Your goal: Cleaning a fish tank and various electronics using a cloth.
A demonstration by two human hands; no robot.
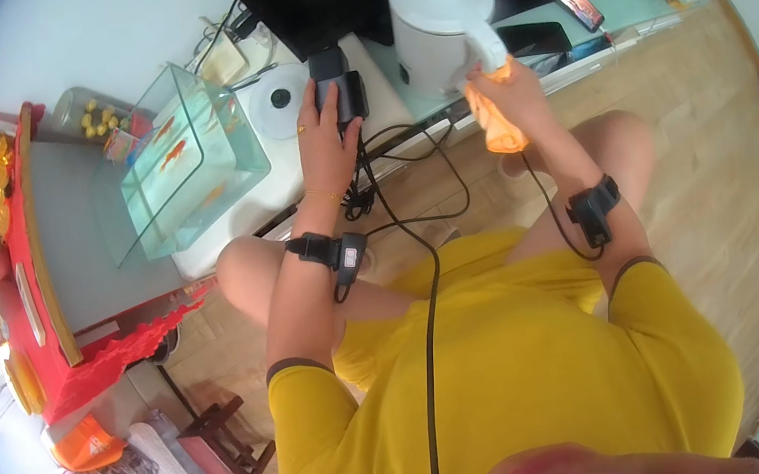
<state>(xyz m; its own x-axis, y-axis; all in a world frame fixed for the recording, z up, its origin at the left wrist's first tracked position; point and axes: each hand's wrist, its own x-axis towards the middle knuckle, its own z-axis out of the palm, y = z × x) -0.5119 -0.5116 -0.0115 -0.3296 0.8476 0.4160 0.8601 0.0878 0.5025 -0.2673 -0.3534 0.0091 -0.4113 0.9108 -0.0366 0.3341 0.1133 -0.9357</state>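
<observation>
My left hand [328, 128] grips a dark grey and black boxy device [328, 67] near the front edge of the white cabinet top, with black cables hanging below it. My right hand [514, 95] holds a bunched orange cloth [503, 127] against the lower end of a white electric kettle's handle [485, 41]; whether the fingers also grip the handle is hidden. The kettle [430, 38] stands upright with its lid down. Left of the device lies a round white kettle base [273, 107] with a black centre.
A glass fish tank [193, 171] with orange fish stands left of the base. A lit phone [573, 2] lies at the right on the glass-topped cabinet. A black cable [430, 243] loops between my arms. A red-draped table [43, 296] holds figurines at far left.
</observation>
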